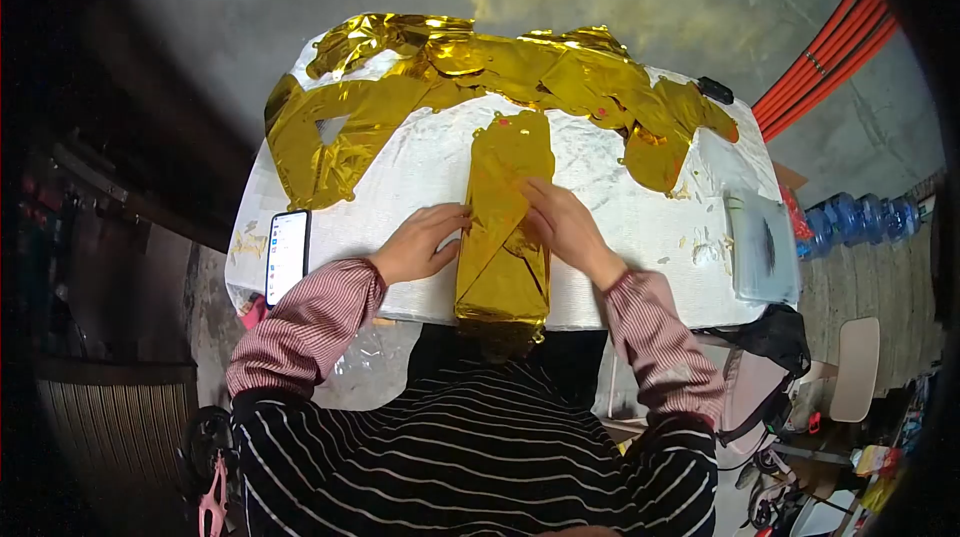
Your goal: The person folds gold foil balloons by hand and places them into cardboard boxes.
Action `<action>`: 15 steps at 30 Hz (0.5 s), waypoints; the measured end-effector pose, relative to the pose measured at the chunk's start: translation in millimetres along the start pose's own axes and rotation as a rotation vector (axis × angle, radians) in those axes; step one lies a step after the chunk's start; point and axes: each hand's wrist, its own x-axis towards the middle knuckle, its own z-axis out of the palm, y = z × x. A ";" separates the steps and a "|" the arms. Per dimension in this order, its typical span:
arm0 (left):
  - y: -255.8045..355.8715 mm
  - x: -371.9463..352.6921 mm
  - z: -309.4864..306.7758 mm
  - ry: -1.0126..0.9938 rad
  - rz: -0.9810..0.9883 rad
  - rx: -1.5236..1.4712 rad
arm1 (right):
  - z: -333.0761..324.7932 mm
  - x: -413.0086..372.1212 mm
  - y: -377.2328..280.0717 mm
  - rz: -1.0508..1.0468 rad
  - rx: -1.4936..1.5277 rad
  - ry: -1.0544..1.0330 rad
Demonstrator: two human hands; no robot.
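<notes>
A long folded piece of shiny gold foil (498, 177) lies lengthwise on the white-covered table (400, 177) before me, its near end hanging over the front edge. Creases cross its lower half. My left hand (422, 242) rests by its left edge, fingertips touching the foil and thumb apart. Across the right side of the foil lie the stretched fingers of my right hand (568, 222). Both hands look open, though what lies under the right fingertips is hidden. More gold foil pieces (520, 67) spread in an arc along the back, with a larger sheet (340, 137) at left.
A lit phone (288, 257) lies at the table's left. On the right edge sit a clear plastic package (762, 247) and a small black object (715, 90). Beyond are orange pipes (825, 57), blue bottles (865, 222) and a bag-draped chair (770, 367).
</notes>
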 end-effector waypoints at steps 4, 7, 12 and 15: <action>7.7 7.5 -2.9 0.000 -0.035 0.044 | 62.5 42.6 39.4 -0.260 -0.217 -0.239; 13.8 11.9 -10.0 -0.080 -0.065 0.034 | 45.5 73.4 -21.6 -0.214 -0.399 -0.581; 7.2 9.8 -4.3 0.013 0.012 0.111 | 68.0 54.7 3.6 -0.433 -0.302 -0.209; 5.2 8.0 0.2 0.050 0.018 0.086 | 75.5 64.1 13.2 -0.379 -0.385 -0.310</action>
